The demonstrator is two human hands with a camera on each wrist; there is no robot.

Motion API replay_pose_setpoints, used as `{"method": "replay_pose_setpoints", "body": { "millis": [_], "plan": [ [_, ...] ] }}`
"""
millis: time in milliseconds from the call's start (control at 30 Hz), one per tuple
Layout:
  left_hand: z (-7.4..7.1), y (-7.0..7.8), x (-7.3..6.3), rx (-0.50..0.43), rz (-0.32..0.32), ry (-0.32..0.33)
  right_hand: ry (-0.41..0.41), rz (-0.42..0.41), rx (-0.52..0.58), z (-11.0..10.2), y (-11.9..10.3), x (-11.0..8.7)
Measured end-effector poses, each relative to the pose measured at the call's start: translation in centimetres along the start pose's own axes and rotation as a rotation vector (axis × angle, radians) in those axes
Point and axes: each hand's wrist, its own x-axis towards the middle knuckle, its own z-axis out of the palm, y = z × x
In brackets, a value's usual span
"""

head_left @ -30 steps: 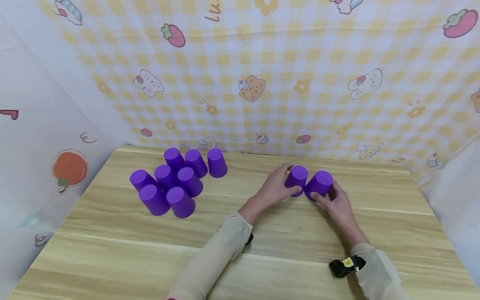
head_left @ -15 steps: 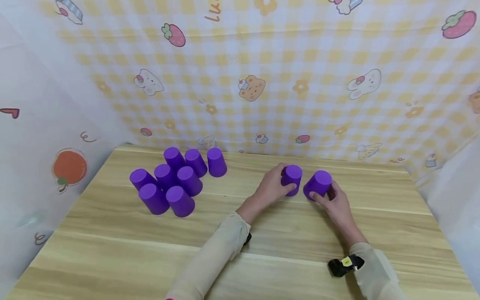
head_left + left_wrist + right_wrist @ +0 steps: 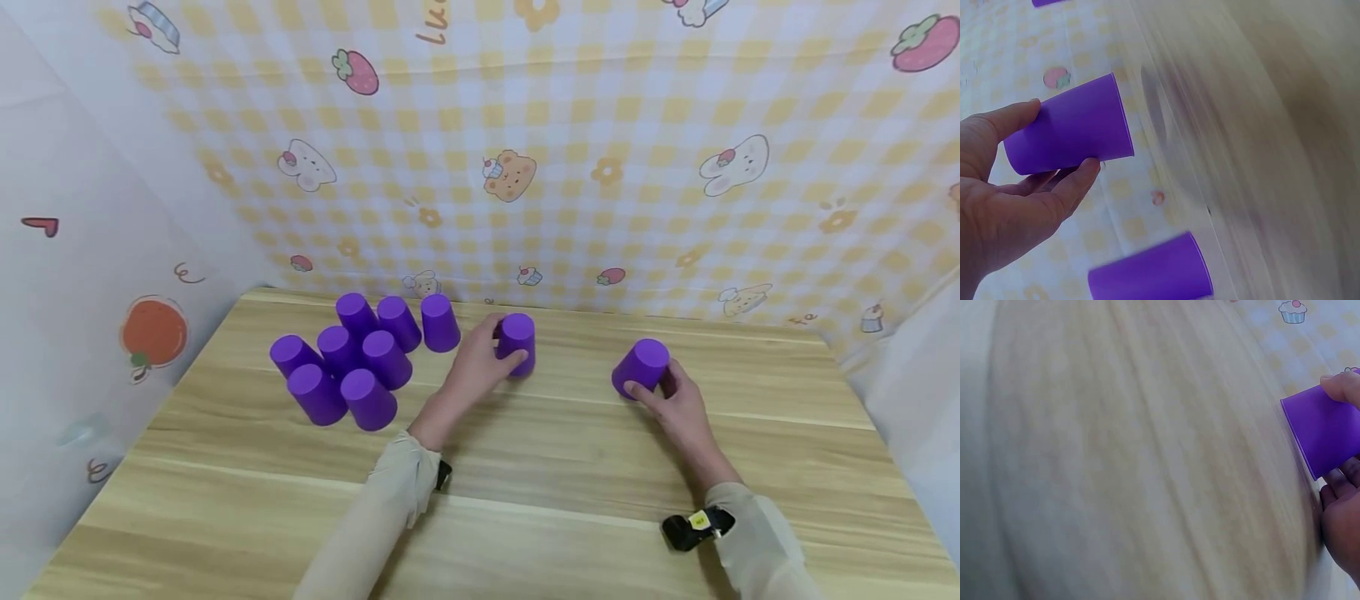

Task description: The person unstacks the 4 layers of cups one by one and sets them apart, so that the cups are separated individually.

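In the head view my left hand (image 3: 477,358) grips an upside-down purple cup (image 3: 517,343) between thumb and fingers, near the middle of the table. A gap between this cup (image 3: 1072,125) and the wooden surface shows in the left wrist view. Farther right, my right hand (image 3: 678,404) holds a second upside-down purple cup (image 3: 642,367) by its side. The right wrist view shows that cup (image 3: 1322,428) with its rim at the tabletop and my thumb (image 3: 1342,387) across it.
On the left of the wooden table (image 3: 570,467) stand several more purple cups (image 3: 386,358), upside down and close together. The rightmost of them (image 3: 440,323) is nearest my left hand. A checked cloth wall (image 3: 570,225) rises behind the table.
My left hand has carried its cup leftward, away from the right cup and toward the group. A wide gap now parts the two held cups. My right hand has stayed put.
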Motion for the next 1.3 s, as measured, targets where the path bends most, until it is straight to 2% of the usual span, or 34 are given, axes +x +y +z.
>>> {"method": "replay_pose_setpoints", "body": {
  "millis": [500, 667, 900, 1167, 1300],
  "plan": [
    [-3.4, -2.3, -1.9, 0.066, -0.063, 0.1, -0.002, 0.003, 0.007, 0.0, -0.2, 0.0],
    [-4.2, -3.0, -2.7, 0.119, -0.093, 0.132, -0.007, 0.001, 0.001, 0.1, -0.3, 0.0],
    [-4.8, -3.6, -3.4, 0.131, -0.132, 0.176, -0.011, 0.008, -0.001, 0.1, -0.3, 0.0],
    [-5.0, -4.3, -3.9, 0.168, -0.098, 0.266, -0.017, 0.021, 0.001, 0.0, 0.4, 0.2],
    [-5.0, -4.4, -4.0, 0.183, -0.104, 0.277, -0.01, 0.02, -0.002, -0.1, 0.2, 0.2]
  ]
}}
